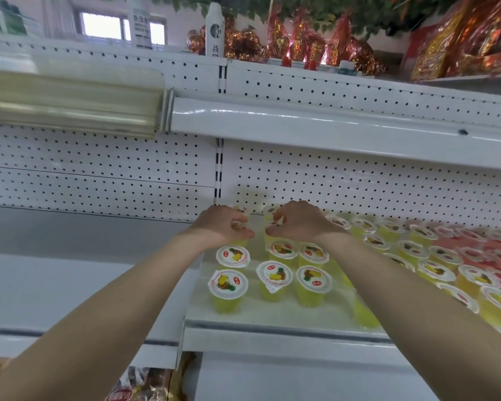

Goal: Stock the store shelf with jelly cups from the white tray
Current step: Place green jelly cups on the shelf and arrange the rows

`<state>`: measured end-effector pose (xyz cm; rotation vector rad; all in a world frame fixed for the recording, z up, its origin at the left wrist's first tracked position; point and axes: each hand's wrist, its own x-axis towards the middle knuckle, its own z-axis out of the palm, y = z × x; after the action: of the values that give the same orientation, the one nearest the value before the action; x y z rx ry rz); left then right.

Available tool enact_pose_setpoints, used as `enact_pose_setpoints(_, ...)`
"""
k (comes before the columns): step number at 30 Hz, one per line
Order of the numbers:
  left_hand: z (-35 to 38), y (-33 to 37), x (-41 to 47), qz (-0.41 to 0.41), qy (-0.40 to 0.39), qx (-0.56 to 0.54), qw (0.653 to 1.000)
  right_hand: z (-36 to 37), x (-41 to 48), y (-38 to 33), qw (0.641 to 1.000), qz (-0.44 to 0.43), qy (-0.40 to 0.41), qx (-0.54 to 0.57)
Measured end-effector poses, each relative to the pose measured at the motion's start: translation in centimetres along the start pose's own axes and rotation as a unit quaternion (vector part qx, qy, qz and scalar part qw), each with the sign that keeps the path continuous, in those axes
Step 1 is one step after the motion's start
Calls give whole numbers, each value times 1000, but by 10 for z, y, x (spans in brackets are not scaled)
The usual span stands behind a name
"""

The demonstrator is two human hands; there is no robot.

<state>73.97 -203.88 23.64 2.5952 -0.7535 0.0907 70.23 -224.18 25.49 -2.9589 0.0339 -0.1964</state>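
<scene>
- Fingers [239,224] of the left hand [222,227] are curled round a yellow jelly cup [241,210] at the back of the shelf [272,321]. The right hand [297,224] pinches a second cup [269,212] just beside it. Both cups are close to the pegboard back panel [359,192], and the hands hide whether their bases rest on the shelf.
- Letting go before a base sits flat would likely tip the cup forward into the front cups [232,256], which stand close enough together to knock one another over.
- The two thumbs almost meet, so shifting one hand sideways could nudge the cup held in the other.
- The right forearm [388,270] lies low across several yellow cups, one partly hidden cup [365,314] standing near the shelf's front lip. A careless pull back could drag that one over the edge.
- These cups look thin-walled with peel-off lids, so a hard squeeze while pushing one into a tight gap might buckle it or lift the seal.
- The white tray is not in view, so reaching back for more cups means looking away from the shelf, and an elbow could catch the front row.
</scene>
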Motion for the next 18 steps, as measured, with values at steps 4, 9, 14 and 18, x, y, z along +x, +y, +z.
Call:
enact_pose_setpoints(4, 4, -1, -1, -8, 14, 6, 1000, -4, -1, 2, 1000, -17, -8, 5)
enact_pose_setpoints(9, 6, 1, -4, -27, 27, 13, 999, -4, -5, 5, 999, -29, -19, 13)
enact_pose_setpoints(14, 2, 11, -11, -60, 52, 31, 996, -4, -11, 11, 998, -21, -8, 58)
enact_pose_setpoints(18, -15, 22, -27, -73, 112, 2, 991, -15, -24, 13, 997, -63, 9, 48)
